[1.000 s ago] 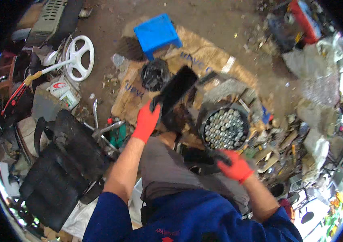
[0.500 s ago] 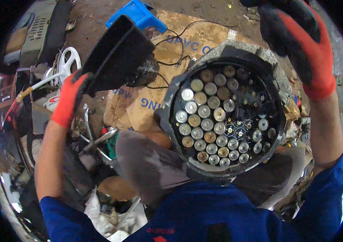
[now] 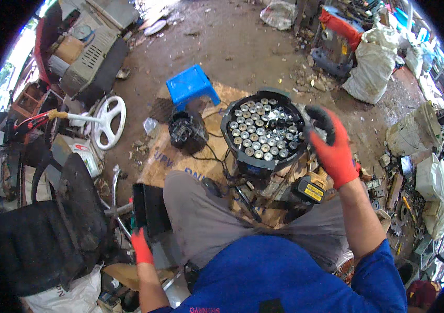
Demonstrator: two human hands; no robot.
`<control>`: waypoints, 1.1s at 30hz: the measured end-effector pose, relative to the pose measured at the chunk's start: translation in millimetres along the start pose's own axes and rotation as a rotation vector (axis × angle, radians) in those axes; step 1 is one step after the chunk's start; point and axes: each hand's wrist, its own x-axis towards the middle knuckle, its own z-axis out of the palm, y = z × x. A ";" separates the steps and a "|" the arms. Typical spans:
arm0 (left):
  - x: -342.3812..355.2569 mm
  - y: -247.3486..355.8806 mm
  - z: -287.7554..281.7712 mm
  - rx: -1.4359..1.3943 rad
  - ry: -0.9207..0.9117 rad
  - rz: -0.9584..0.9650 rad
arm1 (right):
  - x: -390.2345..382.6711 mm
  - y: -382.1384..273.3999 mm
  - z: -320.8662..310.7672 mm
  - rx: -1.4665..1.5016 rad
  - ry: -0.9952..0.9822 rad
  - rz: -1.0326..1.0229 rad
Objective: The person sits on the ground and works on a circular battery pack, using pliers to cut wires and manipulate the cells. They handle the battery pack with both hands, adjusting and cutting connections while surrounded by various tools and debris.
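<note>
My left hand (image 3: 142, 246), in a red and black glove, is low at left, fingers on the lower end of a black rectangular case (image 3: 150, 208) beside my left leg. A round black housing (image 3: 240, 157) holds several small round metal-and-glass units in rows. My gloved right hand (image 3: 329, 146) is at its right rim, thumb and fingers apart and curved; whether it touches is unclear. Below that hand lies a yellow-and-black power tool (image 3: 309, 190). A dark motor-like part (image 3: 185, 133) with cables sits left of the housing.
A blue stool (image 3: 185, 86) stands beyond, near cardboard (image 3: 162, 159). A white steering-wheel-like part (image 3: 108, 141), a black seat (image 3: 34, 235) and scrap crowd the left. White sacks (image 3: 368, 78), buckets (image 3: 410, 133) and debris line the right.
My left hand has brought the black case down from the upper left to beside my leg. My right hand has moved down to the housing's rim. The view now takes in more floor.
</note>
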 end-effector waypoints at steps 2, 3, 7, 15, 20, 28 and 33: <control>-20.7 7.4 17.0 0.026 -0.043 -0.093 | -12.0 -12.4 -5.6 -0.205 -0.002 -0.062; -25.3 -5.9 7.8 0.276 -0.009 -0.099 | -10.9 -22.2 2.1 -0.218 -0.007 -0.071; -45.9 -68.4 -6.5 0.234 0.011 -0.019 | 6.3 -29.8 40.2 -0.296 -0.055 -0.041; -76.0 -23.9 2.3 0.165 -0.122 -0.050 | 52.2 -20.9 86.3 -0.875 -0.214 0.004; -74.0 -7.8 4.2 0.519 0.103 -0.027 | 42.2 -2.3 101.6 -0.934 -0.280 0.027; -102.7 249.5 37.4 0.109 -0.262 0.866 | 61.1 -12.7 99.5 -0.924 -0.343 0.069; -131.7 379.4 184.6 0.150 -0.460 1.179 | 63.7 -15.3 107.1 -0.932 -0.339 0.144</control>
